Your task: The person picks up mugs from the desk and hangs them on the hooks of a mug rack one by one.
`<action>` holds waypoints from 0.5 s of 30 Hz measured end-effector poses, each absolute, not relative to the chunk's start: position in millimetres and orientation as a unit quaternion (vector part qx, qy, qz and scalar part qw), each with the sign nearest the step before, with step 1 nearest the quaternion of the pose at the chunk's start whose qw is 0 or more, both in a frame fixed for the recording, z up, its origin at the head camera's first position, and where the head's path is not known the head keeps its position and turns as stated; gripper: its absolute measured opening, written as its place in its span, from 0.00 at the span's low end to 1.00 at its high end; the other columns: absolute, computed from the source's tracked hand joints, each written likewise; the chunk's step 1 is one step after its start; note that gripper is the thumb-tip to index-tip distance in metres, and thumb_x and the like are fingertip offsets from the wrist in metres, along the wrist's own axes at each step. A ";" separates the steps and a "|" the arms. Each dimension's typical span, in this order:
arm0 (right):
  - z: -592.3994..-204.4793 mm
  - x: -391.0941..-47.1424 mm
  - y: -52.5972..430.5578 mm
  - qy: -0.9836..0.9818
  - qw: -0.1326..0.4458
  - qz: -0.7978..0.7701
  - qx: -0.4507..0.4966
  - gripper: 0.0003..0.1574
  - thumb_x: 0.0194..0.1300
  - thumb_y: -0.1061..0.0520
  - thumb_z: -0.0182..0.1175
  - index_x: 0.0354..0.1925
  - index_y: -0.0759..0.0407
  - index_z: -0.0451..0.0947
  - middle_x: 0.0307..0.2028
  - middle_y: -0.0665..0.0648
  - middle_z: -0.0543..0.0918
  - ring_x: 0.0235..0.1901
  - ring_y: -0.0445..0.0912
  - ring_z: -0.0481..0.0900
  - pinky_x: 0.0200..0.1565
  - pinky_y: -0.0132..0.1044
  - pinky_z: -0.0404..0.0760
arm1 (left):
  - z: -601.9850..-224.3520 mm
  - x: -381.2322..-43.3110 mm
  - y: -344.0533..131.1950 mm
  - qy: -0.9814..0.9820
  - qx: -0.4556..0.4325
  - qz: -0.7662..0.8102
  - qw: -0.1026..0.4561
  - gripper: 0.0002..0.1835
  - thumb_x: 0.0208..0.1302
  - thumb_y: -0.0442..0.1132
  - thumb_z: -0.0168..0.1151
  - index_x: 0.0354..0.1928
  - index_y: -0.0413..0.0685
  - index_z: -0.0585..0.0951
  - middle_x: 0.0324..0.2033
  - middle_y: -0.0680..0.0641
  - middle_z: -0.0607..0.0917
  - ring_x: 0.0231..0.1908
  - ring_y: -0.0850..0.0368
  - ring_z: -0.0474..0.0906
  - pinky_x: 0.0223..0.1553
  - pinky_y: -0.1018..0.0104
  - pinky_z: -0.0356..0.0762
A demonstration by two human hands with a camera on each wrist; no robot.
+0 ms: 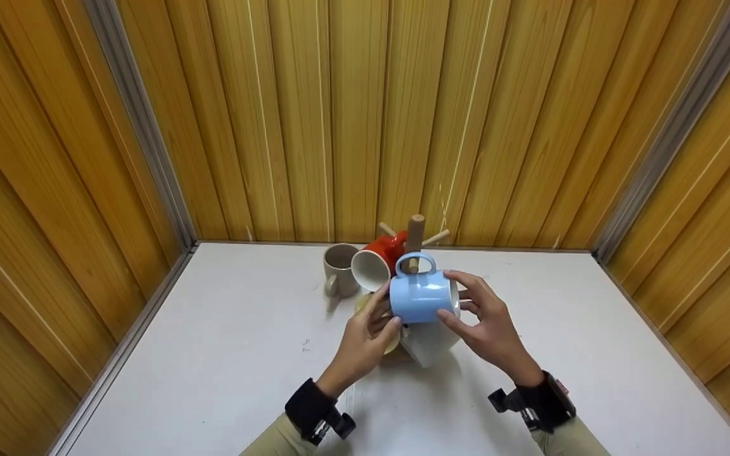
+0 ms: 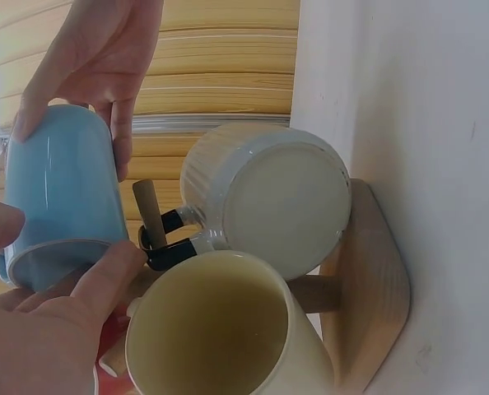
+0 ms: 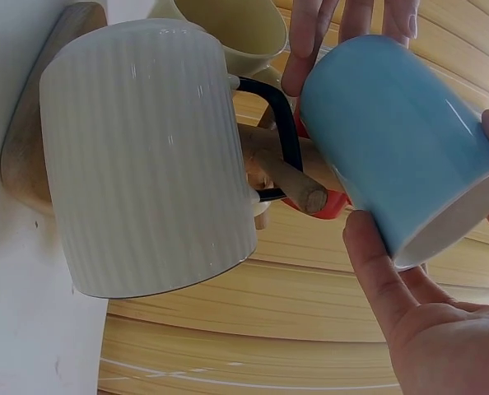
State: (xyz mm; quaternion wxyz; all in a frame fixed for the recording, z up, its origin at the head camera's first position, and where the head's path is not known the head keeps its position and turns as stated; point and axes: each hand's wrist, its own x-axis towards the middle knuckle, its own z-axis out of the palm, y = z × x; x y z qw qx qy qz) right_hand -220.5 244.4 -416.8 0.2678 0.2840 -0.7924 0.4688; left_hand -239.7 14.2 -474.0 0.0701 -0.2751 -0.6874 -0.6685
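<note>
Both hands hold a light blue mug (image 1: pixel 421 296) on its side, handle up, in front of a wooden mug rack (image 1: pixel 415 228). My left hand (image 1: pixel 362 339) grips the base end between thumb and fingers. Around the rim end, my right hand (image 1: pixel 488 323) has its thumb and fingers on the wall. Below the blue mug, a white ribbed mug (image 3: pixel 146 156) hangs by its black handle on a rack peg (image 3: pixel 298 185). A cream-yellow mug (image 2: pixel 228 329) sits beside it, also at the rack. Behind, a red mug (image 1: pixel 383 253) with white inside hangs tilted.
A grey-beige mug (image 1: pixel 341 272) stands upright on the white table (image 1: pixel 244 354), left of the rack. The rack's wooden base (image 2: pixel 368 280) rests on the table. Wood-patterned panels (image 1: pixel 352 114) wall in the back and sides.
</note>
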 end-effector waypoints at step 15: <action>-448.4 -245.2 262.2 -0.816 0.246 0.453 0.261 0.44 0.62 0.63 0.73 0.72 0.48 0.69 0.65 0.51 0.76 0.48 0.48 0.84 0.45 0.43 0.87 | -471.6 -233.0 13.0 -0.673 -0.270 -0.684 0.075 0.33 0.75 0.34 0.60 0.78 0.46 0.63 0.67 0.38 0.77 0.62 0.46 0.79 0.59 0.59 0.79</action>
